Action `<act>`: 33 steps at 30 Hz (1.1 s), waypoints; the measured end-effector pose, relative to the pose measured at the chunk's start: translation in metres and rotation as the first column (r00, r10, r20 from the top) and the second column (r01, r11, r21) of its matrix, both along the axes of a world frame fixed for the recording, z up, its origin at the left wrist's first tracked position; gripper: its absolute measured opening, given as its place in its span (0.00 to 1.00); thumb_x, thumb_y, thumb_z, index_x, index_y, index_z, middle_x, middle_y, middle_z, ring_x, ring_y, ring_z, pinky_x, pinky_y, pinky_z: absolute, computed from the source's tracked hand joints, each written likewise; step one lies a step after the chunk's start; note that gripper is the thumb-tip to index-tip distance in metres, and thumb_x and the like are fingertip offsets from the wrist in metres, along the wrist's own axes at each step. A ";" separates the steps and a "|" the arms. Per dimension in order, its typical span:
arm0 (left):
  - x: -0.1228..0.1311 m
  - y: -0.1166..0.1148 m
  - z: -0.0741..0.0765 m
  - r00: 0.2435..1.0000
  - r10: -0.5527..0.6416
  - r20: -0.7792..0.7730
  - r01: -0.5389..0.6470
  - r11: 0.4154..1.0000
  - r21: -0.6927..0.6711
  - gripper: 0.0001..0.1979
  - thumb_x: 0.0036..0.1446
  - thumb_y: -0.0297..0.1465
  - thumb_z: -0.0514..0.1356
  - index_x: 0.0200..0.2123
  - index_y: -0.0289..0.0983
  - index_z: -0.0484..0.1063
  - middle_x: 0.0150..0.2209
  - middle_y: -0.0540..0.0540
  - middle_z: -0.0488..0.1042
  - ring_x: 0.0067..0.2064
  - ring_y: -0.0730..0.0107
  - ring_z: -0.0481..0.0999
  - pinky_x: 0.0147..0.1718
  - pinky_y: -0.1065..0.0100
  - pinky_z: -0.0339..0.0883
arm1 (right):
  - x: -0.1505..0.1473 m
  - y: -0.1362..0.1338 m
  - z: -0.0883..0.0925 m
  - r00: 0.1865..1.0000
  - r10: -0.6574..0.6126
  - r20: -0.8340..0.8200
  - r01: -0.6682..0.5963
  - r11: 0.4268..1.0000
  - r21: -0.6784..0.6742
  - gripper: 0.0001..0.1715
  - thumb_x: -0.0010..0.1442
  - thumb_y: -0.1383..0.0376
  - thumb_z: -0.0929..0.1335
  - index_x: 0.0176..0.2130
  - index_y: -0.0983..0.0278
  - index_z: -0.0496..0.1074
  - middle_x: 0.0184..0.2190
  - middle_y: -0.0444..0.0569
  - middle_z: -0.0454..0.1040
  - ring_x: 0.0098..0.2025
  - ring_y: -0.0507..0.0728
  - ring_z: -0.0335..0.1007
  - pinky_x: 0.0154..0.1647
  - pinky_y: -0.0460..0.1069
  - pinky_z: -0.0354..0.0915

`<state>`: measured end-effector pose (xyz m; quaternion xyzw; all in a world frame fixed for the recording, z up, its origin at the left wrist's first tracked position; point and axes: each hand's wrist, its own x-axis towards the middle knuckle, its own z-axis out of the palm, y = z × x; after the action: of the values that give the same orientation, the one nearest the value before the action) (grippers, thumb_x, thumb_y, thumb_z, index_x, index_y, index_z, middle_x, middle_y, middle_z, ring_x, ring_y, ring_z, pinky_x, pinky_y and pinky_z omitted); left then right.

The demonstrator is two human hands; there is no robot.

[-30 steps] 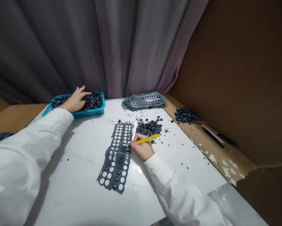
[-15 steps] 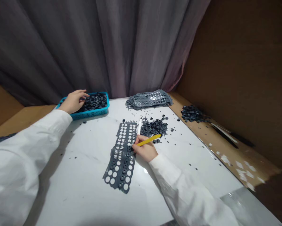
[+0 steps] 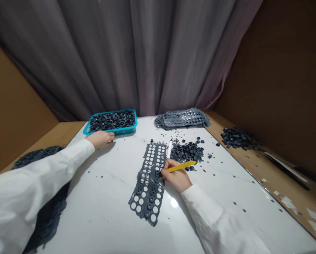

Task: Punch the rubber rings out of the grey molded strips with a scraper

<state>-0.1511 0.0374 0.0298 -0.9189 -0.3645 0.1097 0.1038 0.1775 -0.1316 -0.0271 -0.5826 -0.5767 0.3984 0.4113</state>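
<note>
A dark grey rubber sheet [image 3: 149, 180] full of round holes lies flat in the middle of the white table [image 3: 99, 208]; some holes still hold small rings. My right hand [image 3: 177, 177] rests at the sheet's right edge, closed round a yellow stick-like tool [image 3: 181, 166] whose tip meets the sheet. A white strip [image 3: 169, 149] lies along the sheet's far right edge. My left hand [image 3: 101, 138] sits on the table just in front of the blue basket [image 3: 109, 132] of dark rings, fingers curled; what it holds, if anything, is hidden.
A pile of loose dark rings [image 3: 187, 151] lies right of the sheet. Emptied sheets [image 3: 183, 119] are stacked at the back. More rings [image 3: 235, 137] and dark tools [image 3: 287, 167] lie on the brown board at right. More grey sheets [image 3: 38, 157] lie at left.
My left hand has come out of the blue basket and down to the table in front of it. My right hand stays at the sheet. The camera has tilted and shifted left.
</note>
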 end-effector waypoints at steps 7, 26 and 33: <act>0.003 0.004 -0.031 0.983 0.184 -0.004 -0.183 0.980 0.082 0.14 0.59 0.28 0.48 0.35 0.32 0.74 0.38 0.37 0.74 0.34 0.61 0.76 0.33 0.66 0.64 | 0.000 0.000 -0.001 1.000 -0.005 0.005 0.005 1.000 -0.005 0.08 0.44 0.70 0.64 0.20 0.61 0.57 0.15 0.41 0.65 0.21 0.53 0.62 0.23 0.45 0.55; 0.052 0.026 0.020 0.843 0.077 0.532 -0.243 0.937 0.250 0.15 0.54 0.38 0.54 0.37 0.37 0.76 0.39 0.42 0.69 0.44 0.58 0.68 0.46 0.60 0.61 | -0.004 -0.002 0.006 0.995 -0.086 -0.045 0.087 0.996 0.034 0.09 0.41 0.70 0.65 0.18 0.62 0.58 0.14 0.39 0.62 0.21 0.50 0.59 0.22 0.44 0.54; 0.155 -0.080 -0.005 0.795 -0.109 0.596 0.396 0.838 -0.375 0.10 0.53 0.33 0.59 0.37 0.35 0.74 0.30 0.47 0.71 0.31 0.72 0.69 0.31 0.72 0.63 | -0.005 -0.003 0.000 0.996 -0.084 -0.039 0.085 0.996 0.015 0.08 0.42 0.70 0.65 0.18 0.62 0.58 0.14 0.39 0.62 0.20 0.50 0.58 0.21 0.44 0.53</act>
<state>0.0034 -0.0427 0.0246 -0.9479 -0.2090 -0.0885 -0.2237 0.1728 -0.1342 -0.0275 -0.5952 -0.5471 0.3868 0.4437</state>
